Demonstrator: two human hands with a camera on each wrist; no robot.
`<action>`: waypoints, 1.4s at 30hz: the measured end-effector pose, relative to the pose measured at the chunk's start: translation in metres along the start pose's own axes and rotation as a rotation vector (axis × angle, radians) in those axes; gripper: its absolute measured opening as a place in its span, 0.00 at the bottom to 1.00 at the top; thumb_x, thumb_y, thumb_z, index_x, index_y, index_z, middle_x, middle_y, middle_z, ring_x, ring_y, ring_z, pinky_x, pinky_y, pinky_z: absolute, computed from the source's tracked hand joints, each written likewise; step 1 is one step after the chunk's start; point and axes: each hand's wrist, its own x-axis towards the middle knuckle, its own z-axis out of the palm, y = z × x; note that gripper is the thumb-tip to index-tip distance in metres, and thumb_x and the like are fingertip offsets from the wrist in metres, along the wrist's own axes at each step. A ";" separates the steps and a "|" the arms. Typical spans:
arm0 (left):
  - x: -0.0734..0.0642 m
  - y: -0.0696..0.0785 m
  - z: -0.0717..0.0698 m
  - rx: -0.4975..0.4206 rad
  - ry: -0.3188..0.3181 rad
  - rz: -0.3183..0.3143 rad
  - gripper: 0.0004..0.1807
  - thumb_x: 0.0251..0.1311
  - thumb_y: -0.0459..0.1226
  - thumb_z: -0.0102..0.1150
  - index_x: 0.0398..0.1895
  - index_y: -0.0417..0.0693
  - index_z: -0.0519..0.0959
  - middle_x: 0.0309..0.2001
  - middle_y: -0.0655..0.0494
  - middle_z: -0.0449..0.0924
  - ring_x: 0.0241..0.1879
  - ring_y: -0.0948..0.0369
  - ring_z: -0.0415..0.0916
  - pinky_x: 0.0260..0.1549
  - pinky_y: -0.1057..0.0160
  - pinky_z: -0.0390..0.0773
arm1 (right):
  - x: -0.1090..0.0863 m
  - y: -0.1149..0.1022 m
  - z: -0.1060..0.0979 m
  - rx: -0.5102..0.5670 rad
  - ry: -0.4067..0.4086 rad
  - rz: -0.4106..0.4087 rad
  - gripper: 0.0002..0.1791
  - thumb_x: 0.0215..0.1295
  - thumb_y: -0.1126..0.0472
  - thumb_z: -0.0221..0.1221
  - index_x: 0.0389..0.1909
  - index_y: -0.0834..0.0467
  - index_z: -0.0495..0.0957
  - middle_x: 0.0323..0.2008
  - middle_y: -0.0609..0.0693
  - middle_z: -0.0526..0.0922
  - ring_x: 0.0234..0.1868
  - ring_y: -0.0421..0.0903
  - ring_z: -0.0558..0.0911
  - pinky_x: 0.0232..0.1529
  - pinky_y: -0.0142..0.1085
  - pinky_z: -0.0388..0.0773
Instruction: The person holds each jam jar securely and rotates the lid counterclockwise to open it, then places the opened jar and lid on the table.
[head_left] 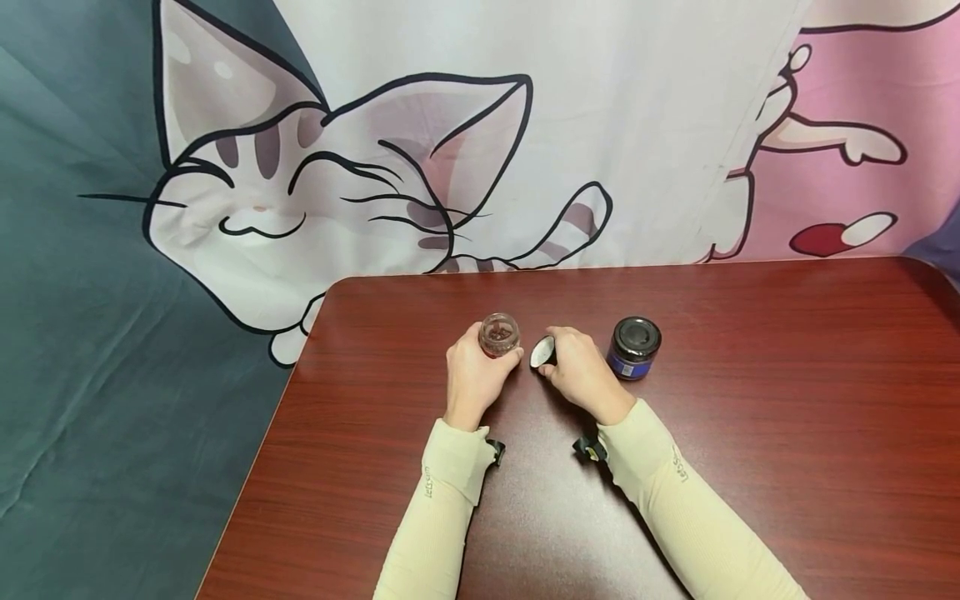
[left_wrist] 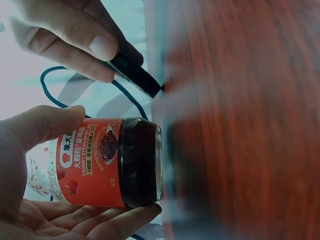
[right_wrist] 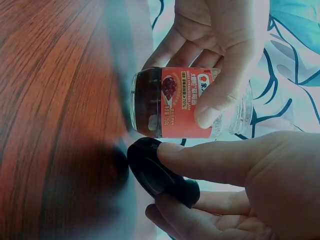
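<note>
My left hand (head_left: 477,372) grips an uncapped glass jar of strawberry jam (left_wrist: 95,165), its fingers and thumb around the red label. Dark jam fills the lower part of the jar, and smears coat the glass near the mouth. The jar stands upright, its base close to the tabletop. Just to its right, my right hand (head_left: 581,367) pinches a black lid (right_wrist: 155,172) by the rim between thumb and fingers. The lid is tilted, with its white inner face (head_left: 542,352) showing in the head view.
A second jar (head_left: 634,348), dark with a black lid and a blue label, stands to the right of my right hand. The reddish-brown wooden table (head_left: 787,433) reaches back to a curtain (head_left: 637,125) printed with a cartoon cat.
</note>
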 end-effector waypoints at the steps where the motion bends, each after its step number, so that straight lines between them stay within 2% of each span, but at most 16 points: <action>1: 0.000 0.000 0.000 0.001 -0.001 -0.004 0.23 0.39 0.48 0.71 0.40 0.49 0.78 0.32 0.59 0.80 0.36 0.58 0.78 0.35 0.58 0.76 | 0.000 0.000 0.000 -0.001 -0.003 0.002 0.32 0.49 0.64 0.67 0.56 0.71 0.69 0.53 0.66 0.74 0.55 0.60 0.73 0.55 0.48 0.68; 18: 0.000 0.000 0.001 0.017 -0.015 -0.029 0.25 0.39 0.48 0.71 0.42 0.48 0.78 0.33 0.58 0.80 0.37 0.57 0.78 0.36 0.57 0.76 | -0.001 0.001 0.000 -0.022 -0.047 0.059 0.32 0.51 0.62 0.66 0.57 0.70 0.69 0.54 0.65 0.73 0.55 0.60 0.73 0.54 0.50 0.68; 42: 0.000 -0.002 0.000 0.027 -0.024 -0.024 0.28 0.40 0.49 0.70 0.44 0.45 0.77 0.36 0.55 0.80 0.40 0.53 0.78 0.39 0.55 0.75 | -0.001 0.006 0.006 -0.062 -0.029 0.001 0.29 0.50 0.63 0.66 0.53 0.71 0.71 0.50 0.65 0.75 0.52 0.59 0.75 0.52 0.49 0.70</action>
